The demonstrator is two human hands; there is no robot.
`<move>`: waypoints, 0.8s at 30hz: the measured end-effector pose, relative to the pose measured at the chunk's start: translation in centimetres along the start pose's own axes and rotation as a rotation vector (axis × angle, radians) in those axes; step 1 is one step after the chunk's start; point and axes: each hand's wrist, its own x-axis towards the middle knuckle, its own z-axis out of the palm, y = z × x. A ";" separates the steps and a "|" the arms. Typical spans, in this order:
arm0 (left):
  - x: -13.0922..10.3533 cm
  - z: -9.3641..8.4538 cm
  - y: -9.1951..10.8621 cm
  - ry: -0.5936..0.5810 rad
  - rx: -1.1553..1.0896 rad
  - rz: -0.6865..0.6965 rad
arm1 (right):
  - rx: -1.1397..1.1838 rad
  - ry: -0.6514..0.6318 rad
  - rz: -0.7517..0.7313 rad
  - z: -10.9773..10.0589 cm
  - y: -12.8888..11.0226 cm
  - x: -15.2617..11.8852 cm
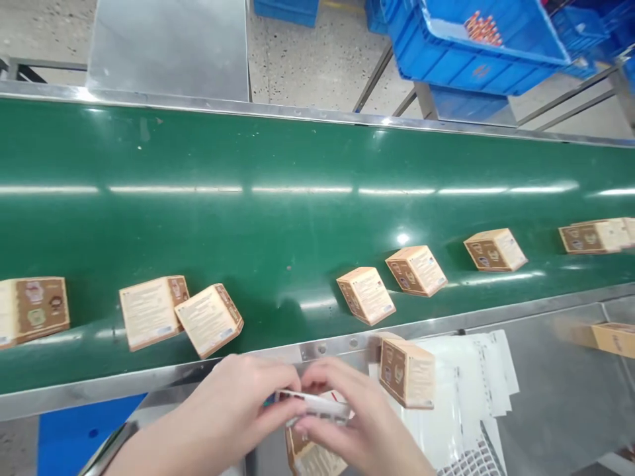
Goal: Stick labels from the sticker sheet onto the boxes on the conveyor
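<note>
Between my two hands, in front of the belt, is a small white packet (322, 406) with printing along its edge. My left hand (248, 400) pinches its left end between thumb and fingers. My right hand (354, 413) grips the other end, fingers curled over it. Beneath them a brown and cream carton (317, 461) is partly hidden by the hands. Right of my right hand, another brown and cream carton (407, 372) rests on the edge of a pile of flat white sheets or bags (464, 383).
A green conveyor belt (278, 152) with metal rails crosses the view, carrying several brown and cream cartons (367, 295). Beyond it stands a blue crate (471, 63) with small orange-red items. A steel worktop (555, 396) lies at right, a carton (615, 338) near its edge.
</note>
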 end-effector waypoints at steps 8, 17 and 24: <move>-4.5 -1.0 -3.7 -0.048 -0.220 -0.275 | 0.016 -0.089 0.064 5.0 -1.4 1.0; -5.9 -1.0 -4.9 -0.053 -0.130 -0.289 | -0.264 -0.037 -0.148 5.7 -3.6 2.2; -5.7 0.3 -4.6 0.030 -0.189 -0.259 | -0.354 -0.092 -0.172 5.4 -2.7 2.4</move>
